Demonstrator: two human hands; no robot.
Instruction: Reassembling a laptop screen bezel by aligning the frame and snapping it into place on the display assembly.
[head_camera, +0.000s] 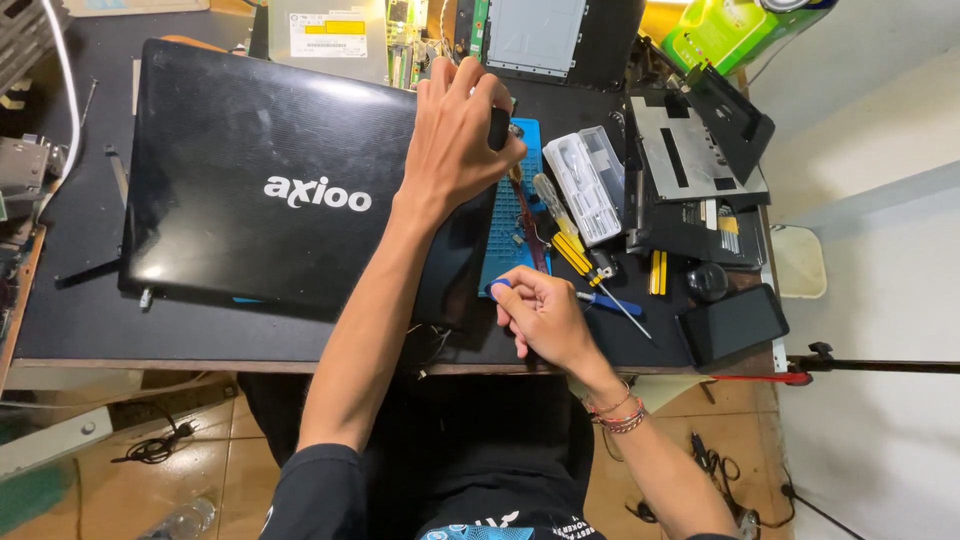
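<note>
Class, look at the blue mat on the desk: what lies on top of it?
On the blue mat lie a yellow-handled screwdriver and small parts. The black laptop and the left hand cover its left and upper parts, hiding anything there.

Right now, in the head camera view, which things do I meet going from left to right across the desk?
Black laptop lid → left hand → blue mat → yellow-handled screwdriver → clear plastic case → grey metal bracket → black phone.

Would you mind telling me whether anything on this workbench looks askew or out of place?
The black laptop lid lies tilted, its near right corner overlapping the blue mat. Loose screwdrivers are scattered beside it.
</note>
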